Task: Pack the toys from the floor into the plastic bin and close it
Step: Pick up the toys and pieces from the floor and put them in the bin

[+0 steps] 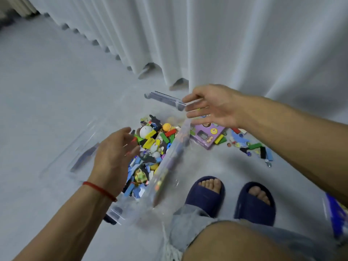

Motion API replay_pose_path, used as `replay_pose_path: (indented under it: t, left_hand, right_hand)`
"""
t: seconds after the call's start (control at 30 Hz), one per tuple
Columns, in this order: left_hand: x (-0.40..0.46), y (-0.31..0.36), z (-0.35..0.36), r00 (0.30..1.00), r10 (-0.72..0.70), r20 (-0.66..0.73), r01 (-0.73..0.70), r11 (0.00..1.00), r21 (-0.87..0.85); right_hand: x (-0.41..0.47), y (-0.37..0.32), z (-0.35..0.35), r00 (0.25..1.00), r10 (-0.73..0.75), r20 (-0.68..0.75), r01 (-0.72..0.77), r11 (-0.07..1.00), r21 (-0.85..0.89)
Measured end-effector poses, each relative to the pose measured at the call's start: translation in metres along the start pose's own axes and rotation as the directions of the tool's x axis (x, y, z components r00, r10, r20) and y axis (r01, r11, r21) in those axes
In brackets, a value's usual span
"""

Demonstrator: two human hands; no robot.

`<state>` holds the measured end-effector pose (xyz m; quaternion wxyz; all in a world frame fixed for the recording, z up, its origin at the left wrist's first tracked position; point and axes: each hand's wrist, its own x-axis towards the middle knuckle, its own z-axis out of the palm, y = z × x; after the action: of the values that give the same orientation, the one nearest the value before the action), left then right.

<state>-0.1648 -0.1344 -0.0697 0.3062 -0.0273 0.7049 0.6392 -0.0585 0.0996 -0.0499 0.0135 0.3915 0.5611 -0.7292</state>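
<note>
A clear plastic bin (169, 166) stands open on the pale grey floor (47, 91), just left of the person's feet in dark blue slippers (206, 194). Its walls are see-through and blurred in places, with a lid-latch handle (165, 100) showing at the far end. Inside lies a jumble of small toys (150, 147): yellow, red and green blocks, a white ball, an orange ball, blue pieces and printed cardboard shapes.

The left hand (114, 159), with a red string on its wrist, hovers over the bin's left side, fingers loosely spread and holding nothing. The right hand (212, 106) reaches over the bin's far right corner, fingers straight and apart, also holding nothing.

More toys remain on the floor to the right of the bin: a purple box (209, 136) just beside its wall, and a scatter of loose blocks (252, 147) a little farther right. A white curtain (226, 34) hangs behind.
</note>
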Motion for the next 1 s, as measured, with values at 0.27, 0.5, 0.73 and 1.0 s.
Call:
replay_pose_path:
  t: [0.27, 0.5, 0.73, 1.0]
  left_hand:
    - [-0.001, -0.101, 0.117, 0.896, -0.015, 0.445, -0.203, 0.876, 0.437]
    - [0.073, -0.192, 0.182, 0.715, 0.02, 0.699, -0.679, 0.257, 0.688]
    - [0.12, -0.239, 0.234, 0.446, 0.1, 0.89, -0.839, -0.3, 0.454]
    - [0.123, -0.256, 0.251, 0.533, 0.002, 0.846, -0.74, -0.483, 0.468]
  right_hand:
    - [-0.018, 0.162, -0.152, 0.88, -0.066, -0.471, -0.301, 0.69, -0.659]
    - [0.003, 0.29, -0.142, 0.916, -0.091, -0.39, -0.246, 0.642, -0.726]
    - [0.069, 0.312, -0.132, 0.924, -0.278, -0.261, -0.144, 0.38, -0.914]
    - [0.077, 0.32, -0.135, 0.785, -0.317, -0.533, -0.042, 0.83, -0.556]
